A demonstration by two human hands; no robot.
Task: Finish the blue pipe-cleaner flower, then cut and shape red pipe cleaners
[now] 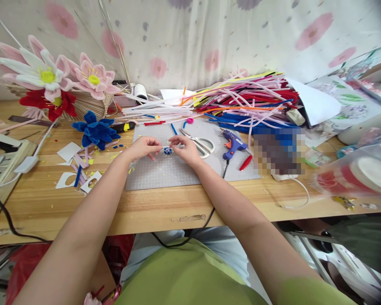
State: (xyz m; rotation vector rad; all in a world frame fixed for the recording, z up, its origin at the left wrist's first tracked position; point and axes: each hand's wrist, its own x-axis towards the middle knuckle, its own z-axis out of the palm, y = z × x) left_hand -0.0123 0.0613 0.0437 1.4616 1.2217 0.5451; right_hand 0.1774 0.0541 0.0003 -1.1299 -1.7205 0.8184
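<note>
My left hand [145, 148] and my right hand [187, 150] meet over the grey cutting mat [158, 173]. A short, thin white strip [165, 147] stretches between them, pinched by the fingertips of both. Just below it, between the hands, shows a small blue piece [168, 151] with fine pale lines across it. Whether the strip is joined to the blue piece, I cannot tell. White-handled scissors [206, 146] lie right beside my right hand, partly covered by it. A blue fuzzy flower [95, 129] sits on the table left of my left hand.
Behind the mat spreads a heap of coloured pipe cleaners [241, 99]. A blue glue gun [233, 144] and a red pen-like piece [246, 163] lie to the right. Paper scraps [68, 152], a power strip [3, 169] and finished flowers [47, 76] stand left. A bagged cup [365, 169] is far right.
</note>
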